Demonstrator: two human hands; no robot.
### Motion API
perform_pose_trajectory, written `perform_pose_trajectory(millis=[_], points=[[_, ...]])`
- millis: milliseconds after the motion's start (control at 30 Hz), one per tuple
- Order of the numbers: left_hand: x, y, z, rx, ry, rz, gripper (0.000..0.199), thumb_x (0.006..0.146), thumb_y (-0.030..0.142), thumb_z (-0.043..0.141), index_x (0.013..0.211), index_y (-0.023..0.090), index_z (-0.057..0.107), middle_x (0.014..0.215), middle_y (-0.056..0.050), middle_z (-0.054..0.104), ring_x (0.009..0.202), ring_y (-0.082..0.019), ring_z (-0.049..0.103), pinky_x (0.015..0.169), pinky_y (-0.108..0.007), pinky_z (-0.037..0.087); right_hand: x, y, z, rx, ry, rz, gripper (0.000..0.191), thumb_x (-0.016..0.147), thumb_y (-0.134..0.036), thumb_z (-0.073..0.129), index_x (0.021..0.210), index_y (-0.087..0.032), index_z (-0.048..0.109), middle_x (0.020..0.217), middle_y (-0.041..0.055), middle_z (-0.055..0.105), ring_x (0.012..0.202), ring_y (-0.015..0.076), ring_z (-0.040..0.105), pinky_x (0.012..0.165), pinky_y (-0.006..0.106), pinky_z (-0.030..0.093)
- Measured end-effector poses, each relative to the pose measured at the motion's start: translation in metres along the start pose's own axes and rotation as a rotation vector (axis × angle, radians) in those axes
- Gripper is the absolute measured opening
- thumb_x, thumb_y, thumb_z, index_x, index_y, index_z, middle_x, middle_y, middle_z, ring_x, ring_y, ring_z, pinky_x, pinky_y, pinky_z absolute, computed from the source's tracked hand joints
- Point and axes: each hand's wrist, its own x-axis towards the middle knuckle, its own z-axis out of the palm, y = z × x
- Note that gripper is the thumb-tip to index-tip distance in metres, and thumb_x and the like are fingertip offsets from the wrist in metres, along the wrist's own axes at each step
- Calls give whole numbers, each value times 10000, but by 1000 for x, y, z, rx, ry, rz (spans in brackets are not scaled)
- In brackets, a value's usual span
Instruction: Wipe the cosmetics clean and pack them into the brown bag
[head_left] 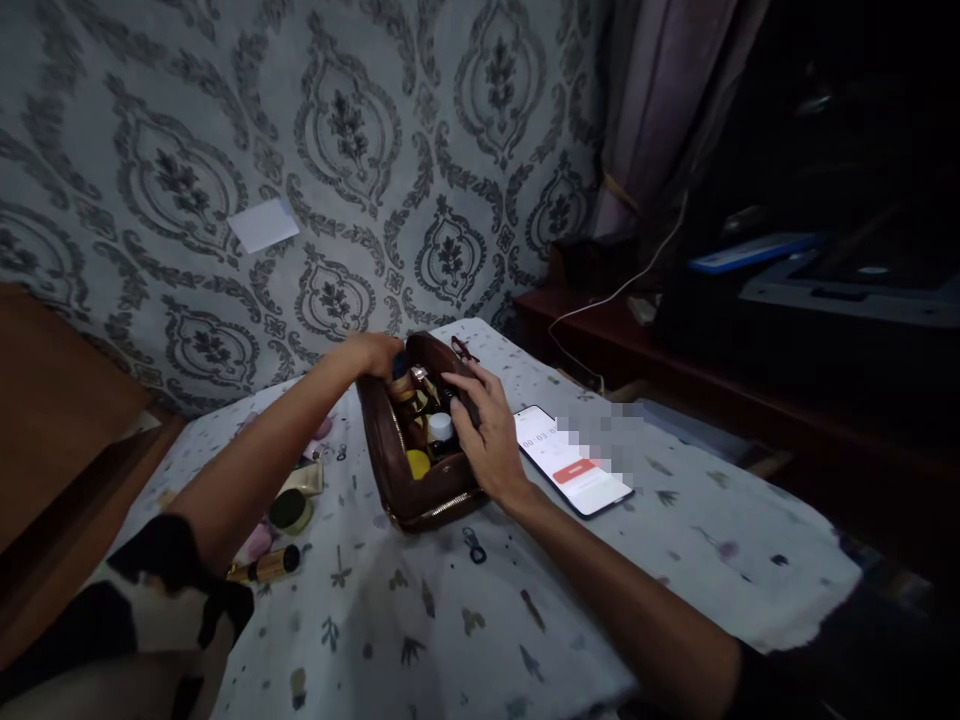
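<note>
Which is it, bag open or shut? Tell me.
Open. The bag gapes, its zip undone, with a white lid and a yellow item showing inside.

Grey damask-patterned wallpaper (349,130) rose behind, pale mauve curtain (660,110) hung gathered, flat brown panel (64,410) stood left, light was dim

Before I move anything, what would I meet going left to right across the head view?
Brown panel → round dark-green jar → brown zippered bag → lit smartphone → flat blue-edged object.
</note>
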Motion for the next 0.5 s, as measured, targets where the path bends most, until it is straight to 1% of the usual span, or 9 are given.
perform_pose_trajectory(millis=[33, 100, 200, 300, 400, 500], points=[[6, 2, 1, 18, -20, -3, 597, 676, 279, 774, 1249, 204, 623, 1234, -148, 695, 1109, -355, 659, 896, -428, 530, 0, 0, 0, 6, -3, 0, 330, 965, -264, 435, 1234, -229, 624, 1376, 129, 511, 1369, 245, 448, 1158, 476, 363], [16, 5, 5, 50, -26, 4, 591, 651, 248, 789, 1219, 195, 638, 1251, -150, 688, 1116, -353, 659, 901, -411, 529, 1, 0, -1, 15, -7, -1, 330, 963, -265, 443, 1234, -225, 626, 1381, 131, 507, 1369, 248, 448, 1160, 478, 359], [21, 4, 13, 76, 33, 40, 574, 734, 323, 743, 1275, 208, 590, 1344, -145, 634, 1223, -338, 600, 987, -410, 480, 1, -2, -2, 18, -14, 2, 328, 961, -264, 444, 1234, -234, 623, 1388, 124, 503, 1371, 251, 445, 1158, 479, 360], [19, 0, 19, 79, 98, 59, 566, 809, 400, 678, 1324, 217, 530, 1369, -141, 615, 1252, -322, 578, 1024, -416, 446, -1, -3, -2, -1, -32, 8, 337, 960, -256, 433, 1240, -228, 617, 1400, 126, 495, 1376, 250, 439, 1160, 466, 363], [16, -3, 24, 65, 138, 67, 523, 827, 384, 657, 1300, 194, 540, 1350, -152, 623, 1226, -331, 591, 1000, -421, 456, -2, -3, -3, -57, -43, -5, 342, 958, -248, 428, 1245, -224, 611, 1396, 137, 498, 1370, 258, 445, 1141, 471, 384], [15, -5, 28, 38, 171, 71, 473, 840, 355, 637, 1275, 187, 557, 1336, -152, 629, 1222, -325, 591, 985, -405, 457, 11, -5, -9, -196, -21, -112, 306, 946, -251, 457, 1198, -230, 629, 1430, 142, 481, 1371, 293, 437, 1114, 511, 393]])
